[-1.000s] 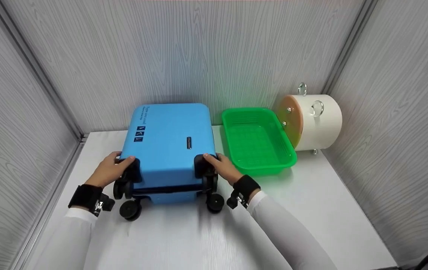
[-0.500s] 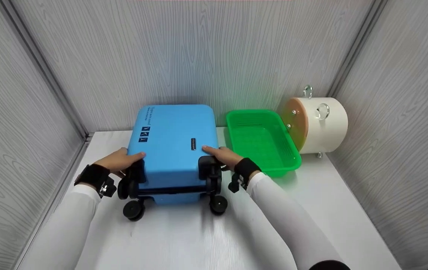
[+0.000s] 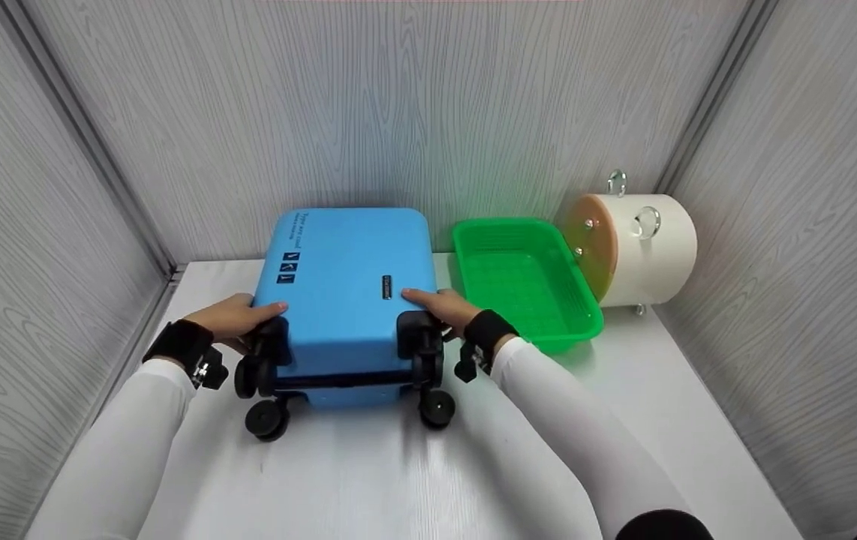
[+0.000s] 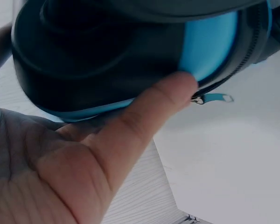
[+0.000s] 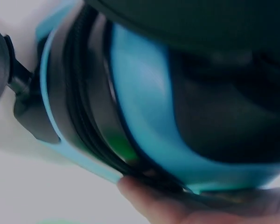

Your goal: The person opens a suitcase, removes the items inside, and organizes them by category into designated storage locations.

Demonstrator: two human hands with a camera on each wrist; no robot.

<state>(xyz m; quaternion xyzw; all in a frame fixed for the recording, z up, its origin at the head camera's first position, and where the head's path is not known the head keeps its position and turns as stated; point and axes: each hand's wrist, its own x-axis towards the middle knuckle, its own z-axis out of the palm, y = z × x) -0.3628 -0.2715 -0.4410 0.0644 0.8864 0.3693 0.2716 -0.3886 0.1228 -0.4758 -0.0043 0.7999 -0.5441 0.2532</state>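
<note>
A light blue suitcase (image 3: 346, 277) lies on its side on the white table, its black wheels (image 3: 437, 409) toward me. My left hand (image 3: 230, 319) grips its near left corner, thumb on the top face and fingers down the side. At the near right corner my right hand (image 3: 449, 309) holds it the same way, thumb on the blue shell just above the black corner guard (image 3: 415, 334). In the left wrist view a finger (image 4: 144, 121) reaches along the side to the zipper seam, beside a zipper pull (image 4: 214, 98). Fingers of the right hand (image 5: 158, 203) lie against the seam too.
A green plastic basket (image 3: 593, 330) stands just right of the suitcase. Beyond it a cream pot (image 3: 657, 259) lies on its side, with an orange-brown lid or base (image 3: 597, 247) and clear ring handles (image 3: 646, 223). Grey wood-grain walls (image 3: 353, 105) enclose the table.
Both hands have slid slightly away from me along the suitcase's sides, thumbs moving off the black corners onto the blue shell. The whole view has shifted a little; the suitcase looks nearly unmoved.
</note>
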